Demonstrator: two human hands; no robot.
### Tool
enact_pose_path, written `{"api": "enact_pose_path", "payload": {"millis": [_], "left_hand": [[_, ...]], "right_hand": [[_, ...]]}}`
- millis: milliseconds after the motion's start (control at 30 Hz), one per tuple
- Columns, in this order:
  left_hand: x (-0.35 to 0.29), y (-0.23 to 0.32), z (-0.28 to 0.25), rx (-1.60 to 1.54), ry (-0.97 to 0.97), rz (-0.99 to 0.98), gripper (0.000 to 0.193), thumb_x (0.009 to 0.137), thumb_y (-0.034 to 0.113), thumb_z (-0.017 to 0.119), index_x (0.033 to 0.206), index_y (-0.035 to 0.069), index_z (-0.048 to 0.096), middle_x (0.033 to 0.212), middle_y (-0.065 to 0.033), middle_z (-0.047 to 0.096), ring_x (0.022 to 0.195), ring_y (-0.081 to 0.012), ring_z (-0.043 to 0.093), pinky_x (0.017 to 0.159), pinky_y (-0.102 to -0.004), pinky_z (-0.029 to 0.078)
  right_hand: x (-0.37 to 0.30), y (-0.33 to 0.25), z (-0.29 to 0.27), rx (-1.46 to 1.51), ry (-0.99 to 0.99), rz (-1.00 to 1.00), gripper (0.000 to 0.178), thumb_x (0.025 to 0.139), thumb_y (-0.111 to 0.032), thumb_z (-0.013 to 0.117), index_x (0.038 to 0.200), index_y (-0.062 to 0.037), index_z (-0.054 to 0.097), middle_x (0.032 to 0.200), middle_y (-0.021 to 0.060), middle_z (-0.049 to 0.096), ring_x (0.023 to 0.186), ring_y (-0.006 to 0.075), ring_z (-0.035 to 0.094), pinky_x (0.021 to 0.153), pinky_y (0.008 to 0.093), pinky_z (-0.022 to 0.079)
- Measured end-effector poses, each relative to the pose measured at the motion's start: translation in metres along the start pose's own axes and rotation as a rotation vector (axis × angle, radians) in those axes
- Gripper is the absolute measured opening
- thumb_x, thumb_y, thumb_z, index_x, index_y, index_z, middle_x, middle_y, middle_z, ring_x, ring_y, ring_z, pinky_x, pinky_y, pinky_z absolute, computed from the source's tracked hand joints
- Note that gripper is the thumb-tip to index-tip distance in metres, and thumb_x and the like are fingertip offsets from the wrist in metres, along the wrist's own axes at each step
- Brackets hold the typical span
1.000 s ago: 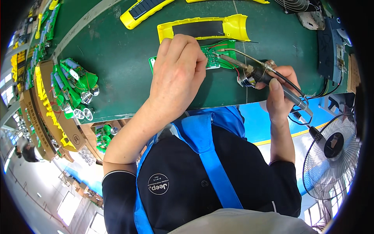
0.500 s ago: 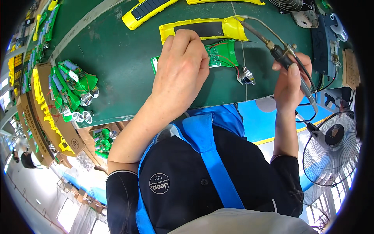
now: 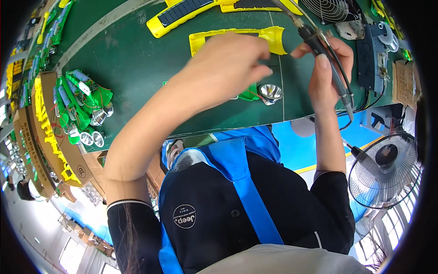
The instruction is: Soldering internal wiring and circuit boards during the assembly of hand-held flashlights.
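My right hand (image 3: 332, 73) grips a soldering iron (image 3: 315, 43) with a black handle, its metal end pointing up and away. A thin metal tube runs alongside the iron. My left hand (image 3: 232, 64), blurred, hovers over the bench with thumb and forefinger apart and nothing visible between them. Beneath this hand and wrist lies a green flashlight housing (image 3: 249, 94), mostly hidden. A shiny reflector cup (image 3: 270, 92) sits at its right end, facing up. Just beyond the left hand is a yellow half-shell (image 3: 274, 40), partly covered by the fingers.
More yellow casings (image 3: 185, 14) with dark panels lie at the far side. Green flashlight assemblies (image 3: 84, 105) are heaped at left, beside a cardboard box (image 3: 64, 146) edged with yellow parts. A dark blue device (image 3: 372, 64) with a spool stands right; a fan (image 3: 385, 169) stands below it.
My left hand has lifted off the green housing, its fingers parting and moving right. The housing and reflector have shifted left and nearer; the reflector now faces up. The soldering iron has moved up and left.
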State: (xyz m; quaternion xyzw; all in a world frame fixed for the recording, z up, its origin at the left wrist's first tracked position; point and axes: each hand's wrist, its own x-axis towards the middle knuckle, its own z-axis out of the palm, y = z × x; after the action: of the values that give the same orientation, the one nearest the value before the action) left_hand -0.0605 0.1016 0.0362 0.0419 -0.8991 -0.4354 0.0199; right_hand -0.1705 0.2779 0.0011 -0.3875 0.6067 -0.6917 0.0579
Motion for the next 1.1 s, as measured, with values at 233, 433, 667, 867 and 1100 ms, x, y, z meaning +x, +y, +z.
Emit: {"api": "enact_pose_path", "payload": {"millis": [233, 433, 667, 867, 1100], "left_hand": [[0.003, -0.007, -0.001, -0.115, 0.065, 0.086, 0.005, 0.076, 0.006, 0.060, 0.077, 0.002, 0.060, 0.071, -0.0129, 0.062, 0.066, -0.0219, 0.062, 0.062, -0.0313, 0.048], [-0.031, -0.033, -0.027, -0.703, 0.133, -0.318, 0.010, 0.083, 0.010, 0.059, 0.086, 0.000, 0.057, 0.079, 0.0026, 0.056, 0.070, -0.0027, 0.049, 0.063, -0.0155, 0.038], [-0.034, -0.042, -0.029, -0.437, -0.005, -0.326, 0.010, 0.084, 0.010, 0.059, 0.081, 0.001, 0.057, 0.077, 0.0027, 0.053, 0.068, -0.0029, 0.047, 0.059, -0.0182, 0.037], [-0.010, -0.055, -0.037, 0.333, 0.013, 0.299, 0.003, 0.077, 0.006, 0.060, 0.079, 0.005, 0.058, 0.083, -0.0046, 0.048, 0.080, -0.0211, 0.050, 0.069, -0.0297, 0.040], [0.002, -0.049, -0.042, 0.471, -0.235, 0.249, 0.005, 0.077, 0.009, 0.059, 0.075, 0.006, 0.055, 0.086, -0.0047, 0.050, 0.086, -0.0230, 0.051, 0.076, -0.0347, 0.036]], "right_hand": [[0.013, 0.012, 0.010, -0.032, -0.122, -0.229, 0.030, 0.085, -0.007, 0.059, 0.109, -0.0017, 0.041, 0.092, 0.0154, 0.060, 0.083, 0.0234, 0.064, 0.073, 0.0320, 0.051], [0.019, 0.034, 0.019, -0.354, -0.403, -0.328, 0.031, 0.080, -0.004, 0.062, 0.107, -0.0017, 0.047, 0.089, 0.0152, 0.064, 0.086, 0.0268, 0.058, 0.078, 0.0365, 0.046], [-0.007, 0.014, -0.002, -0.291, -0.385, -0.169, 0.030, 0.084, -0.013, 0.062, 0.106, -0.0010, 0.046, 0.090, 0.0144, 0.063, 0.090, 0.0230, 0.055, 0.082, 0.0344, 0.043], [-0.001, -0.002, -0.007, 0.100, -0.118, 0.549, 0.026, 0.082, -0.021, 0.060, 0.094, -0.0010, 0.049, 0.076, 0.0075, 0.054, 0.068, 0.0113, 0.052, 0.062, 0.0225, 0.040], [0.006, -0.002, 0.004, 0.042, -0.157, 0.731, 0.023, 0.083, -0.023, 0.058, 0.090, -0.0018, 0.051, 0.065, 0.0052, 0.053, 0.057, 0.0082, 0.050, 0.051, 0.0198, 0.037]]}}
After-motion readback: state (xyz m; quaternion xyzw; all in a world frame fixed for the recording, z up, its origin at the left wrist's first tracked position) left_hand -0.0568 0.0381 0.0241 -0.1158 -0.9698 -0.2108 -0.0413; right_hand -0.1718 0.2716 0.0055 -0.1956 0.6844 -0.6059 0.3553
